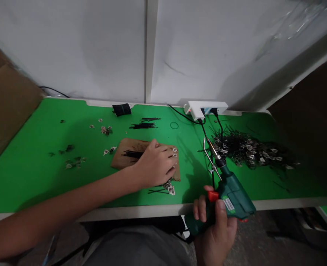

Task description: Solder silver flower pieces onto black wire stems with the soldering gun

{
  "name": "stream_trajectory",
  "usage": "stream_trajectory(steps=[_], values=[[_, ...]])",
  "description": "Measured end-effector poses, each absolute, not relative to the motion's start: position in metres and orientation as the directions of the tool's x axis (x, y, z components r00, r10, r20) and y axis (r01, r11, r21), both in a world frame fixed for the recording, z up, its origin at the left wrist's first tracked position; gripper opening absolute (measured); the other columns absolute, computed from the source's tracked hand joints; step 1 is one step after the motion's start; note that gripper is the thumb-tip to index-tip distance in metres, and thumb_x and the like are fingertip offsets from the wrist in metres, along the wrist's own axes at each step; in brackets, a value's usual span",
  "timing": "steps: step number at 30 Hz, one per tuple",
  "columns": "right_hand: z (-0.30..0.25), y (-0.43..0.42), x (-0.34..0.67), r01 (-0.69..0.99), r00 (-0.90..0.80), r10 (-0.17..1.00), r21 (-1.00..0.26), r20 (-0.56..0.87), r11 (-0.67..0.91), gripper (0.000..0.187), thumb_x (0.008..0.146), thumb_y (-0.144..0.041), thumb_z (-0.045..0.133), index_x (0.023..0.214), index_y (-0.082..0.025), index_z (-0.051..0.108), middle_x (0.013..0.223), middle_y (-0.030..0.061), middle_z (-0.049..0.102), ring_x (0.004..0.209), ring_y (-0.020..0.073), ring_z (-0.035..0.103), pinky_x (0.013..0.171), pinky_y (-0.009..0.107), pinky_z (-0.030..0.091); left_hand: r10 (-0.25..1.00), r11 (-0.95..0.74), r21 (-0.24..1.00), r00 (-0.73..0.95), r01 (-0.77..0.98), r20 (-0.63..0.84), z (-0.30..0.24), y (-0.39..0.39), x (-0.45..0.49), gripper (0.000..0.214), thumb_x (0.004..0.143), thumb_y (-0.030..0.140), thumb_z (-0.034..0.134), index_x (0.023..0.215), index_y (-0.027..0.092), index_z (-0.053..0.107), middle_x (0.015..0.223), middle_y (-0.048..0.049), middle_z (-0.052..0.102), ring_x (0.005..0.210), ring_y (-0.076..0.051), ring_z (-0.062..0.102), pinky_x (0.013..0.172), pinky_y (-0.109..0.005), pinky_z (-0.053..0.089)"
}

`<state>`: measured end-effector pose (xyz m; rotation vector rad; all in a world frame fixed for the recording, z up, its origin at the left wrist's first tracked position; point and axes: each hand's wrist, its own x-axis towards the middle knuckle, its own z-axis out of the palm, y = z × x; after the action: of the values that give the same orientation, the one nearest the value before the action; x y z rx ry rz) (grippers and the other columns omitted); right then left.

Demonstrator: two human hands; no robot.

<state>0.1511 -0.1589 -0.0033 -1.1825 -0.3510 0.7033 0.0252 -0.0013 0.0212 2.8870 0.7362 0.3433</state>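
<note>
My left hand [155, 164] lies on a brown cardboard pad [124, 153] on the green table, fingers curled down onto small metal pieces [171, 188] at the pad's right edge. What it pinches is hidden. Thin black wires [131, 153] rest on the pad just left of it. My right hand [217, 225] grips a green soldering gun [232, 195] with a red trigger, held at the table's front edge, its tip [209, 146] pointing up and away.
A heap of black wires and metal parts [249, 149] lies at the right. A white power strip [206, 108] with plugged cords sits at the back wall. A wire bundle [121, 109], loose wires [144, 125] and scattered bits [75, 161] lie left. Cardboard [5, 107] stands far left.
</note>
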Motion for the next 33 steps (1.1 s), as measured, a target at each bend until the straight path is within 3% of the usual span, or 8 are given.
stream_trajectory(steps=[5, 8, 14, 18, 24, 33], values=[[-0.001, -0.158, 0.151, -0.329, 0.740, 0.662, -0.921, -0.115, 0.208, 0.018, 0.094, -0.032, 0.064, 0.096, -0.018, 0.075, 0.056, -0.0041, 0.049, 0.043, 0.0074, 0.038, 0.044, 0.021, 0.033, 0.513, -0.853, 0.199, 0.845, 0.482, 0.151, 0.024, -0.001, 0.028, 0.022, 0.095, 0.036, 0.061, 0.091, 0.015, 0.066, 0.104, -0.0098, 0.074, 0.099, -0.028, 0.064, 0.079, -0.041, 0.030], [-0.001, -0.158, 0.151, -0.341, 0.731, 0.671, -0.919, -0.126, 0.199, 0.019, 0.095, -0.033, 0.063, 0.095, -0.018, 0.075, 0.052, -0.0049, 0.046, 0.043, 0.0083, 0.038, 0.044, 0.021, 0.033, 0.502, -0.859, 0.219, 0.848, 0.464, 0.172, 0.025, 0.000, 0.026, 0.016, 0.096, 0.032, 0.060, 0.096, 0.016, 0.065, 0.112, -0.0102, 0.073, 0.103, -0.027, 0.063, 0.081, -0.040, 0.030], [-0.002, -0.158, 0.152, -0.322, 0.744, 0.658, -0.925, -0.116, 0.201, 0.018, 0.094, -0.033, 0.064, 0.097, -0.018, 0.074, 0.057, -0.0039, 0.050, 0.043, 0.0074, 0.037, 0.043, 0.021, 0.033, 0.479, -0.872, 0.214, 0.856, 0.440, 0.191, 0.022, -0.001, 0.026, 0.020, 0.099, 0.032, 0.057, 0.088, 0.017, 0.066, 0.097, -0.0073, 0.074, 0.095, -0.024, 0.062, 0.078, -0.039, 0.028], [-0.003, -0.158, 0.151, -0.323, 0.745, 0.658, -0.923, -0.112, 0.209, 0.017, 0.094, -0.033, 0.063, 0.096, -0.019, 0.074, 0.056, -0.0045, 0.049, 0.043, 0.0076, 0.038, 0.043, 0.021, 0.033, 0.486, -0.869, 0.218, 0.850, 0.445, 0.204, 0.025, -0.001, 0.016, 0.022, 0.097, 0.038, 0.060, 0.090, 0.017, 0.066, 0.098, -0.0060, 0.073, 0.093, -0.024, 0.061, 0.078, -0.040, 0.027], [-0.004, -0.158, 0.151, -0.322, 0.740, 0.665, -0.920, -0.097, 0.224, 0.018, 0.094, -0.032, 0.063, 0.097, -0.018, 0.074, 0.054, -0.0050, 0.048, 0.043, 0.0076, 0.039, 0.043, 0.020, 0.034, 0.398, -0.916, 0.135, 0.895, 0.377, 0.202, 0.025, -0.001, 0.006, 0.017, 0.100, 0.027, 0.055, 0.090, 0.018, 0.066, 0.095, -0.0036, 0.073, 0.091, -0.023, 0.058, 0.079, -0.041, 0.024], [-0.001, -0.157, 0.150, -0.317, 0.741, 0.664, -0.922, -0.096, 0.221, 0.016, 0.094, -0.031, 0.064, 0.096, -0.019, 0.073, 0.053, -0.0054, 0.047, 0.043, 0.0074, 0.040, 0.043, 0.020, 0.035, 0.355, -0.933, 0.154, 0.904, 0.326, 0.238, 0.018, -0.003, 0.024, 0.017, 0.097, 0.027, 0.056, 0.086, 0.017, 0.064, 0.094, -0.0038, 0.072, 0.091, -0.022, 0.057, 0.075, -0.042, 0.023]])
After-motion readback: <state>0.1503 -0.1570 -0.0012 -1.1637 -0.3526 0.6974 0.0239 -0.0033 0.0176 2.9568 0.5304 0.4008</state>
